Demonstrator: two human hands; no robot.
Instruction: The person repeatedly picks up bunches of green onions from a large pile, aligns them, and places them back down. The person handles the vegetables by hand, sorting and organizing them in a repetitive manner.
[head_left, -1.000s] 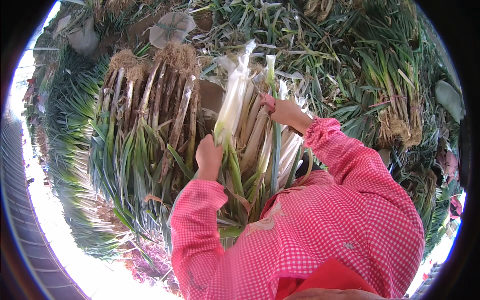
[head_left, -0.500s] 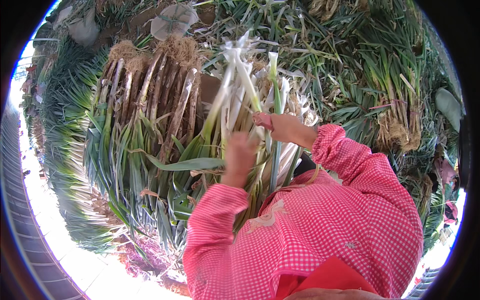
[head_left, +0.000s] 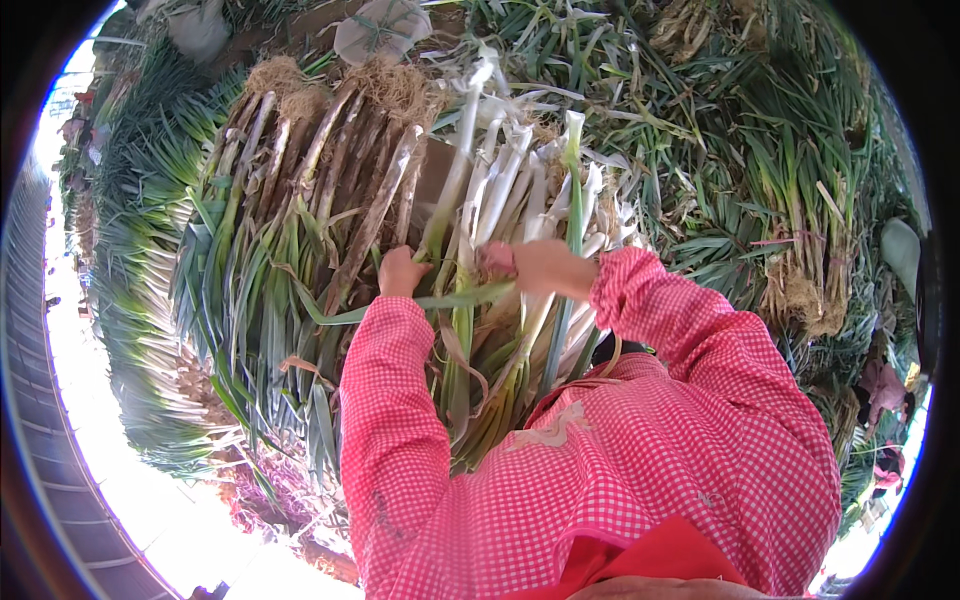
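Note:
My left hand [head_left: 402,272] is closed at the lower white part of a leek [head_left: 452,190], its thumb pointing right across the stalk. My right hand [head_left: 552,268] is a little to the right, above the other leeks, fingers closed, with a dull pink wrap [head_left: 497,260] at the finger ends. A long green leek leaf [head_left: 400,306] stretches under my left wrist to the underside of my right hand, which seems to grip its end. Around both hands lie pale, cleaned leeks [head_left: 505,180], white ends pointing away from me.
Unpeeled leeks [head_left: 335,140] with brown roots lie to the left. Beyond them runs a long row of stacked leeks [head_left: 160,290]. On the right are a tied bundle [head_left: 800,240] and loose green leaves [head_left: 640,110]. A pale round bundle [head_left: 383,30] sits at the far side.
My left hand has moved left and slightly away from me, onto a leek's stalk. My right hand has shifted a little left and nearer. The long leaf now reaches to my right hand.

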